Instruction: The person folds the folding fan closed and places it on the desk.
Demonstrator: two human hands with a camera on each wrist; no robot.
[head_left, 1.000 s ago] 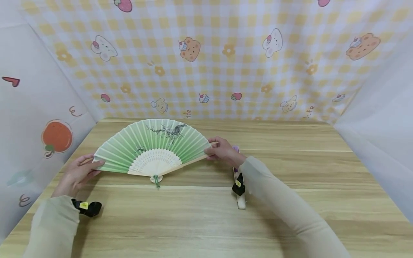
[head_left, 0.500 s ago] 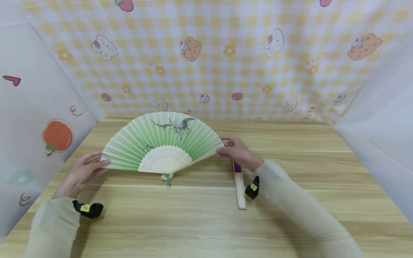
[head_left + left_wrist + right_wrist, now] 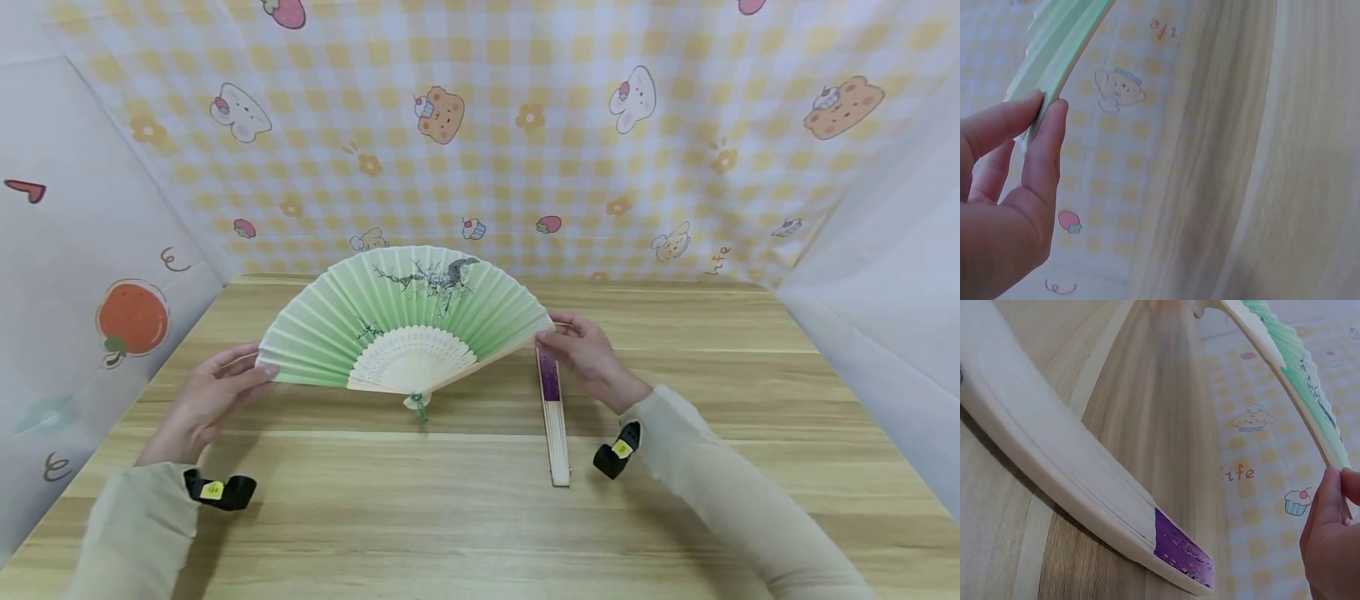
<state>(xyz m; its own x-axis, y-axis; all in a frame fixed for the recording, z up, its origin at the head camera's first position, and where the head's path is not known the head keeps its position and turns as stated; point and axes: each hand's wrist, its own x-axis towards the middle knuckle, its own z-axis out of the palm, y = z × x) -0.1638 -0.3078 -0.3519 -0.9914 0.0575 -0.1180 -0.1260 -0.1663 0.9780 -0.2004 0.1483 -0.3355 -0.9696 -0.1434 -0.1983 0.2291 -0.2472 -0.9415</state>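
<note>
A green folding fan [image 3: 412, 325], spread wide with a dark branch pattern, is held up off the table between both hands in the head view. My left hand [image 3: 213, 396] pinches its left outer corner between thumb and fingers; the left wrist view shows this pinch on the pleated edge [image 3: 1047, 81]. At the opposite corner my right hand [image 3: 592, 358] pinches the end of the wooden guard stick. A green cord tassel [image 3: 420, 404] hangs from the pivot. Just left of the right forearm, a folded purple fan [image 3: 556, 425] lies on the table, its top end partly behind the right hand.
The wooden table [image 3: 450, 525] runs back to a yellow checked cloth [image 3: 525, 167]. White cloth walls [image 3: 67, 267] stand at the left and right sides. Small black wrist cameras [image 3: 617, 450] hang below both wrists.
Both hands have carried the spread green fan to the right and slightly upward. The folded purple fan, partly covered by the right arm before, now shows more fully and has not moved.
</note>
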